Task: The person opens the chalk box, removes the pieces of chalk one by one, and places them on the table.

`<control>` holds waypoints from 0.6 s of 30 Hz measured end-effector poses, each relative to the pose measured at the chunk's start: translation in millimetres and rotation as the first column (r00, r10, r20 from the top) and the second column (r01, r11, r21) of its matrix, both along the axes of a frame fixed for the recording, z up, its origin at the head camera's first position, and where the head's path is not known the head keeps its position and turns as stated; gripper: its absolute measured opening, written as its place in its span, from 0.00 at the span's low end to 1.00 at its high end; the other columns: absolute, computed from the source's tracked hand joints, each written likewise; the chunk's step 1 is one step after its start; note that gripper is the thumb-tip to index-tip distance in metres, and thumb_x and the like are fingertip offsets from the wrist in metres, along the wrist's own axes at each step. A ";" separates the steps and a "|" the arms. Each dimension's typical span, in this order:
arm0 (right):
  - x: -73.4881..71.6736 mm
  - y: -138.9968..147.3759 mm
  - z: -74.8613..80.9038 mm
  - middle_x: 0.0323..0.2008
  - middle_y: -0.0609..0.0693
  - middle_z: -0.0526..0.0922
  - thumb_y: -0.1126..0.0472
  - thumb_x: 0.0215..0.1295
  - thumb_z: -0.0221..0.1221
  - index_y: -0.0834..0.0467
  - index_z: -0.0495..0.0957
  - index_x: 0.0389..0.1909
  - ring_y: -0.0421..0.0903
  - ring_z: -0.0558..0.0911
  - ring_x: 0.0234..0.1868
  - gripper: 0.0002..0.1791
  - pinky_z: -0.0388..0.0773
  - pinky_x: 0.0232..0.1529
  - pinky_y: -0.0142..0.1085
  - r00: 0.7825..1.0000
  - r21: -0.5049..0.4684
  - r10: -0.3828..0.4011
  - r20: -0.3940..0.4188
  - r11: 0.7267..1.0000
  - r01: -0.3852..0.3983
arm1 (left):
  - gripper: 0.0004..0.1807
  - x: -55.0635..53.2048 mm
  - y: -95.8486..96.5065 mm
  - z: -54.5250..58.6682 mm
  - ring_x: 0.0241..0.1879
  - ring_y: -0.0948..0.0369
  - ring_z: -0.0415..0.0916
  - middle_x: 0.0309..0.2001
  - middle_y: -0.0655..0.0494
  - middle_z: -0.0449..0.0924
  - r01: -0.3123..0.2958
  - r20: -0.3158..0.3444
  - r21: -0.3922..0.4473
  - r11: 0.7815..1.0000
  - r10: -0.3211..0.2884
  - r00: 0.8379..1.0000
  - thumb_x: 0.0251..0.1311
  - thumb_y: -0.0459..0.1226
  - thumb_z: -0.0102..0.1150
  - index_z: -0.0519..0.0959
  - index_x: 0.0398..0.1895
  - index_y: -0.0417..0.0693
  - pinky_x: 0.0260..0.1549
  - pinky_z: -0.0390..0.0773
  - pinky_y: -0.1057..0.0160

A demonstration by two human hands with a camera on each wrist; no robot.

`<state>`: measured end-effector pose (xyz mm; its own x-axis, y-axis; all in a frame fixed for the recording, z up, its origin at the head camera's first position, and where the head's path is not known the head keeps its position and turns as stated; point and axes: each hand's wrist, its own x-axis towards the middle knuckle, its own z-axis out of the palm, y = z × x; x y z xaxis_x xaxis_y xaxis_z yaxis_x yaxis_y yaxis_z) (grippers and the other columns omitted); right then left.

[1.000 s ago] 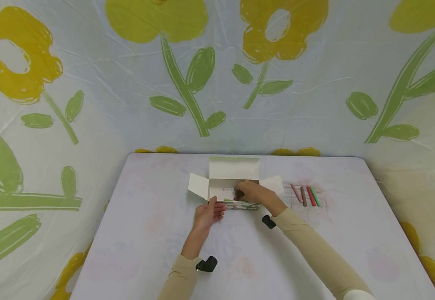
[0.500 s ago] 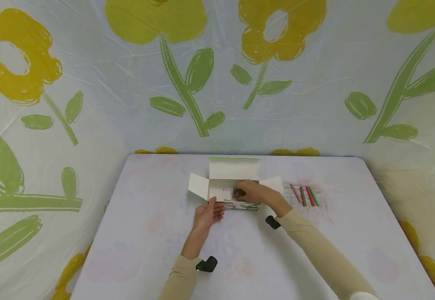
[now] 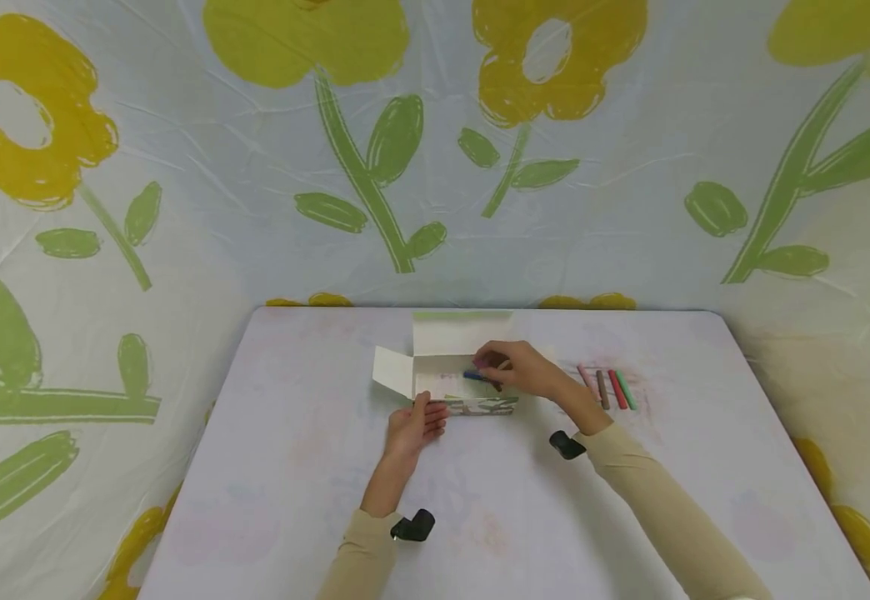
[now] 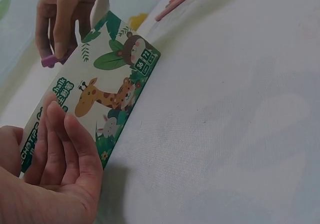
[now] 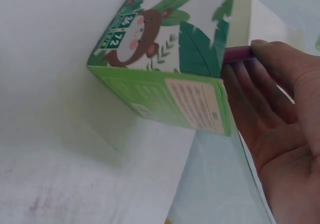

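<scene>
An open cardboard chalk box [image 3: 483, 407] with animal pictures on its front stands in the middle of the table, flaps spread. My left hand [image 3: 405, 433] grips its near wall at the left corner, thumb over the rim and fingers along the outside. Over the right half of the box, my right hand [image 3: 522, 368] pinches chalk sticks: a blue chalk stick [image 3: 472, 375], a dark one beside it, and a purple chalk stick [image 5: 239, 54] that shows best in the right wrist view. The hand covers the box's right flap in the head view.
Right of the box lie several chalk sticks side by side: a pink one [image 3: 587, 382], a brown one [image 3: 603, 390], a red one [image 3: 618, 389] and a green one [image 3: 626, 390]. Reddish chalk dust marks the white tablecloth [image 3: 292, 467] around them. Flower-printed cloth [image 3: 607, 233] encloses the table.
My right hand has risen from inside the box, slightly up and to the right, bringing chalk sticks into sight. The left hand keeps its grip on the box.
</scene>
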<state>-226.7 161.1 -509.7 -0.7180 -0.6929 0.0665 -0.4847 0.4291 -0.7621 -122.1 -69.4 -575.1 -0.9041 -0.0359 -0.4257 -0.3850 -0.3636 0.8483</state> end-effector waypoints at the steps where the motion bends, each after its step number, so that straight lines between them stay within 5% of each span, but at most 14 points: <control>1: 0.0 1.8 1.8 0.43 0.56 0.86 0.68 0.71 0.63 0.67 0.80 0.53 0.49 0.85 0.44 0.13 0.85 0.49 0.45 1.000 -0.011 -0.024 0.009 1.000 0.024 | 0.27 -0.4 -0.3 0.2 0.29 0.66 0.81 0.33 0.51 0.88 -0.001 0.006 0.002 1.000 0.001 1.000 0.77 0.46 0.52 0.81 0.47 0.24 0.34 0.83 0.69; 8: -2.2 21.0 11.3 0.41 0.60 0.86 0.68 0.70 0.64 0.67 0.80 0.54 0.56 0.85 0.44 0.14 0.81 0.53 0.54 0.989 -0.078 -0.140 0.053 0.987 0.144 | 0.28 -1.3 -1.9 0.8 0.29 0.65 0.82 0.35 0.48 0.88 0.015 -0.005 -0.004 1.000 -0.015 1.000 0.78 0.47 0.52 0.80 0.49 0.23 0.34 0.83 0.67; 14: -4.7 43.4 23.2 0.47 0.57 0.86 0.62 0.71 0.65 0.64 0.81 0.56 0.52 0.85 0.48 0.16 0.81 0.51 0.32 0.971 -0.111 -0.214 0.109 0.968 0.225 | 0.27 -3.5 -2.4 -4.8 0.29 0.65 0.82 0.33 0.50 0.88 0.015 0.000 -0.011 1.000 -0.015 1.000 0.77 0.47 0.53 0.81 0.47 0.24 0.33 0.83 0.68; 18: -2.8 60.2 33.1 0.51 0.60 0.85 0.61 0.72 0.64 0.63 0.79 0.59 0.49 0.85 0.50 0.19 0.81 0.49 0.28 0.951 -0.137 -0.249 0.183 0.952 0.275 | 0.27 -4.3 -3.0 -6.7 0.29 0.64 0.82 0.33 0.50 0.88 0.008 0.004 -0.011 1.000 -0.008 1.000 0.77 0.47 0.53 0.83 0.45 0.25 0.32 0.83 0.68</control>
